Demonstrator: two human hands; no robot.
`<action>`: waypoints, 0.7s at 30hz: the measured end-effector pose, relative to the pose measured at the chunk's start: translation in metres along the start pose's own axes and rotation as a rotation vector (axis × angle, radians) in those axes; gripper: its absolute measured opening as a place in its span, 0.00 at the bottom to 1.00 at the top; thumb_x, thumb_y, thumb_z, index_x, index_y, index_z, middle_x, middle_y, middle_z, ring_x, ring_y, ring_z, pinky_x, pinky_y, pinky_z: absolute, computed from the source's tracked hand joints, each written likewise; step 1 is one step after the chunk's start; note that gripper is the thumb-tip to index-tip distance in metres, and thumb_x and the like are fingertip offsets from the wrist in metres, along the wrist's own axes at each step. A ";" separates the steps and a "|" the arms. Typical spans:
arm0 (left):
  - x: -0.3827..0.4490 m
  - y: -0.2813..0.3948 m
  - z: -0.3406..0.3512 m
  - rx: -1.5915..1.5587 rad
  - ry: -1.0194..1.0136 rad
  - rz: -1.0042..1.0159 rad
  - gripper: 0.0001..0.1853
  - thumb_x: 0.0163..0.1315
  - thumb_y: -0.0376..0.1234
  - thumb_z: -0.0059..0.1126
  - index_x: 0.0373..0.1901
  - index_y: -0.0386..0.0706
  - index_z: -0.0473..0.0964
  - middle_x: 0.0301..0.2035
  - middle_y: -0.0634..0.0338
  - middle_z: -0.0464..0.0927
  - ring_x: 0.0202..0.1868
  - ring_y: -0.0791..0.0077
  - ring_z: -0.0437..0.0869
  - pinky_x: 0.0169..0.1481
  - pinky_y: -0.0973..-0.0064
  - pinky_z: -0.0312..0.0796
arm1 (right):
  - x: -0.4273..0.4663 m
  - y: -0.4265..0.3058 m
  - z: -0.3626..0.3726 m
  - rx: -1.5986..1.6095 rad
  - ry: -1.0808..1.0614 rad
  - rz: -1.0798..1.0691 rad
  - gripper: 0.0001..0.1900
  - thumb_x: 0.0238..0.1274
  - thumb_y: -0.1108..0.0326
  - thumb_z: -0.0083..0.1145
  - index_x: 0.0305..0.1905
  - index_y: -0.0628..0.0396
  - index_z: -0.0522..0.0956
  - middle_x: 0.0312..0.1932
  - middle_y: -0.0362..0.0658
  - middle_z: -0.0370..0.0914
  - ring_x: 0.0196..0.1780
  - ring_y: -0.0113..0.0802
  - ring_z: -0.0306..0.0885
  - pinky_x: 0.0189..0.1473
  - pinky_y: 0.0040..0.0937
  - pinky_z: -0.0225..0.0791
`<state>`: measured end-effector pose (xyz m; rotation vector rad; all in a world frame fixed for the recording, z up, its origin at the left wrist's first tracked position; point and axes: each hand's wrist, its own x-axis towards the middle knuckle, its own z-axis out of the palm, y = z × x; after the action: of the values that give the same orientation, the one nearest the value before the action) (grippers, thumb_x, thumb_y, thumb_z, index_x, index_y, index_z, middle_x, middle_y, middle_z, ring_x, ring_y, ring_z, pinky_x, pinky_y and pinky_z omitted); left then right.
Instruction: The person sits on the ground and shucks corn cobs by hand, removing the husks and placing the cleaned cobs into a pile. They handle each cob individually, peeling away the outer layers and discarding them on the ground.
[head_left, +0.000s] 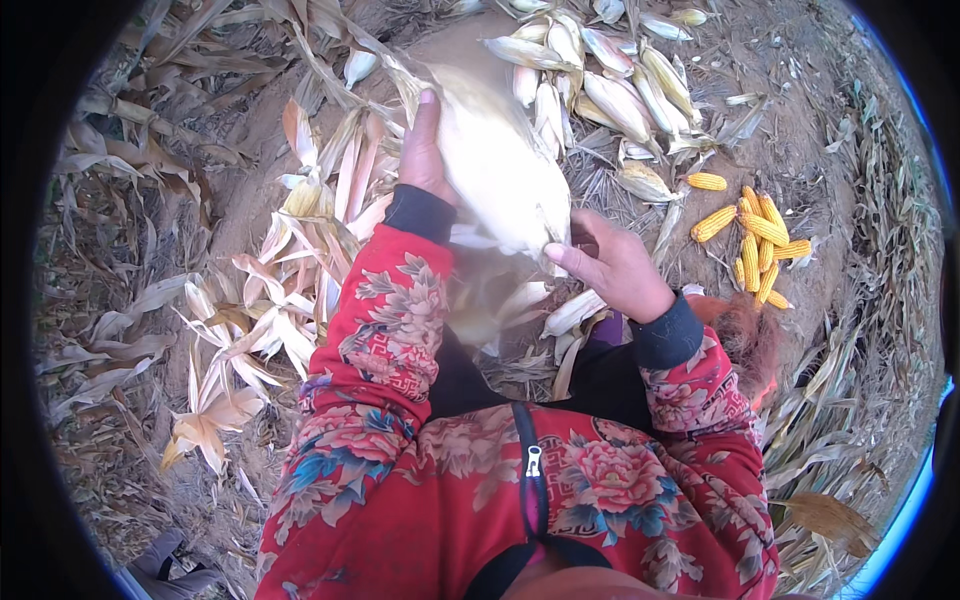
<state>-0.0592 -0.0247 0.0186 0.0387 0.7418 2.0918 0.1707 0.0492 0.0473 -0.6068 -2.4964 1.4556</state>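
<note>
A large ear of corn in its pale husk (499, 161) is held up before me, bright and partly blurred. My left hand (426, 154) grips its upper left end, thumb lying along the husk and the other fingers hidden behind it. At the lower right tip, my right hand (619, 262) pinches the husk ends between thumb and fingers. No kernels show on this ear. Below it, another husked ear (574, 313) lies between my legs, near my right wrist.
Unhusked ears (619, 101) are heaped on the soil at the top. Bare yellow cobs (763, 229) lie in a small pile at right. Stripped husks (289, 315) spread along my left side. Dry corn stalks (124, 120) border the left, with more dry leaves (892, 247) at far right.
</note>
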 end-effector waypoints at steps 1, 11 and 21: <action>0.010 0.000 -0.015 0.035 -0.057 0.104 0.23 0.69 0.44 0.50 0.57 0.37 0.66 0.46 0.50 0.78 0.44 0.61 0.84 0.50 0.63 0.78 | 0.006 0.001 0.000 -0.010 0.175 -0.064 0.27 0.61 0.53 0.61 0.55 0.65 0.73 0.46 0.55 0.78 0.48 0.48 0.80 0.50 0.37 0.72; -0.023 -0.044 0.035 0.475 -0.351 0.100 0.42 0.59 0.39 0.67 0.67 0.30 0.54 0.53 0.47 0.72 0.54 0.66 0.75 0.59 0.71 0.69 | 0.045 0.014 0.025 0.289 0.247 0.061 0.37 0.48 0.58 0.69 0.61 0.65 0.66 0.54 0.53 0.74 0.57 0.40 0.74 0.59 0.33 0.66; -0.026 -0.063 0.006 0.816 -0.457 -0.285 0.57 0.45 0.45 0.77 0.69 0.29 0.50 0.58 0.44 0.68 0.60 0.59 0.71 0.60 0.69 0.69 | 0.055 0.023 -0.031 0.819 0.607 0.075 0.26 0.55 0.71 0.64 0.57 0.66 0.68 0.49 0.47 0.76 0.49 0.32 0.77 0.52 0.29 0.70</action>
<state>0.0050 -0.0143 -0.0033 0.7809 1.1740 1.3241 0.1385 0.1072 0.0407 -0.7997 -1.2891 1.7840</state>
